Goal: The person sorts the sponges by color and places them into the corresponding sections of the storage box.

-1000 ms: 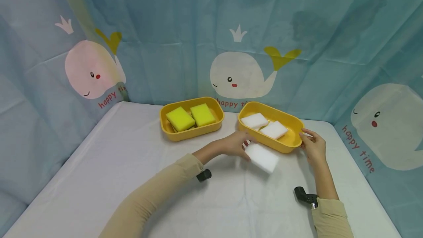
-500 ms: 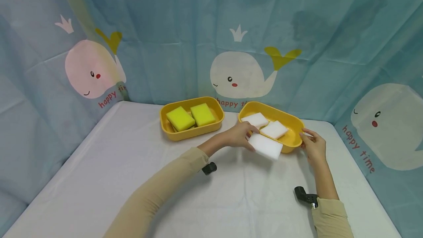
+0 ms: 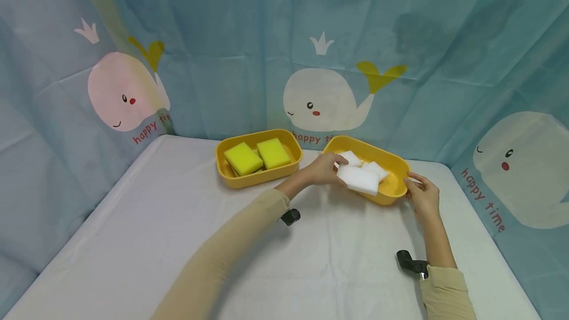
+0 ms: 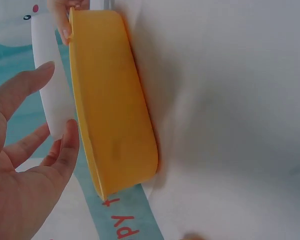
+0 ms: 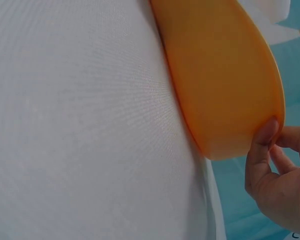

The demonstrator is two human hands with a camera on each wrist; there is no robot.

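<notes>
My left hand [image 3: 323,169] pinches a white sponge [image 3: 359,180] between thumb and fingers, above the near rim of the right-hand yellow bin [image 3: 391,162]. In the left wrist view the held sponge [image 4: 52,80] stands beside the bin's rim, with the thumb on one face and fingertips at its lower end. Two more white sponges [image 3: 375,168] lie inside that bin, partly hidden behind the held one. At the bin's right end my right hand [image 3: 424,199] grips the rim; in the right wrist view the thumb [image 5: 266,132] presses the outer wall.
To the left stands a second yellow bin [image 3: 235,181] holding yellow sponges [image 3: 243,158]. Both bins sit at the back of a white-covered table [image 3: 146,221], against a blue curtain [image 3: 222,38] printed with whales. Dark wrist cameras [image 3: 411,263] hang at both wrists.
My left hand has carried the white sponge upward and away from me, from in front of the right bin to over its near rim. The right hand stays on the rim.
</notes>
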